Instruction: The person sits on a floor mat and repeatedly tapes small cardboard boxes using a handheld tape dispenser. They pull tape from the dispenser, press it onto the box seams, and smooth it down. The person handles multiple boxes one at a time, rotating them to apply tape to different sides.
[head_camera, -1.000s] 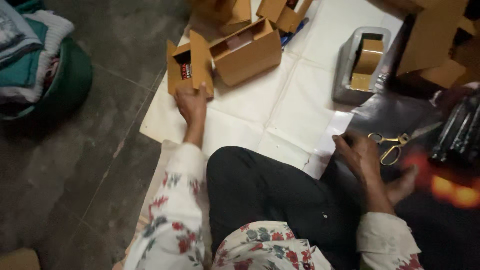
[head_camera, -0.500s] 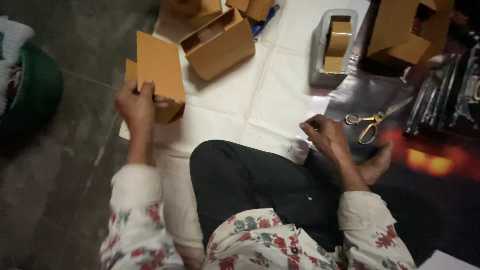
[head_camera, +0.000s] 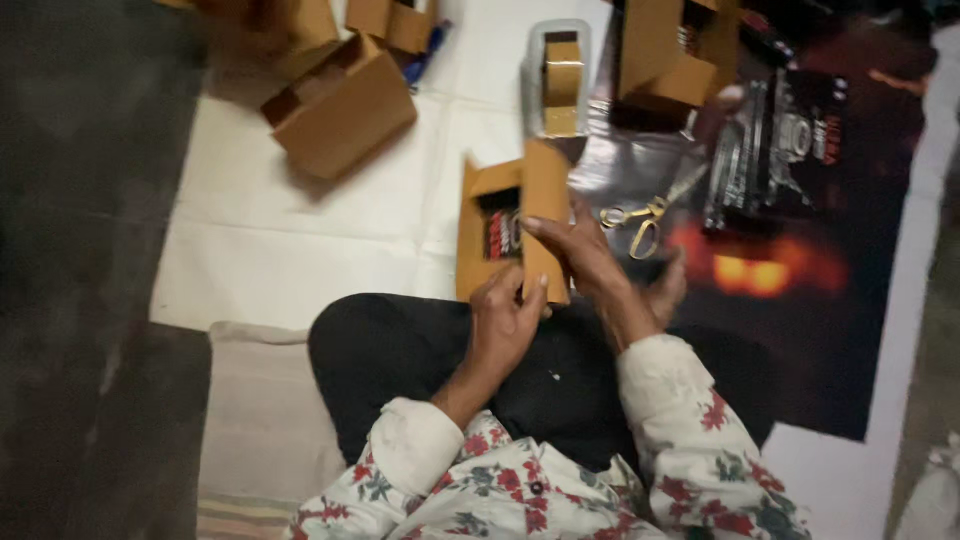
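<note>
Upright, cardboard box (head_camera: 505, 230) between both hands' grip.

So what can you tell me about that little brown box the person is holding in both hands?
The small cardboard box is plain brown, with its flaps open, and something dark with red shows inside. It is held up over the person's lap, in front of the white sheet. The left hand grips its lower edge, and the right hand presses on the side flap. The scissors lie just to its right, apart from it.
</note>
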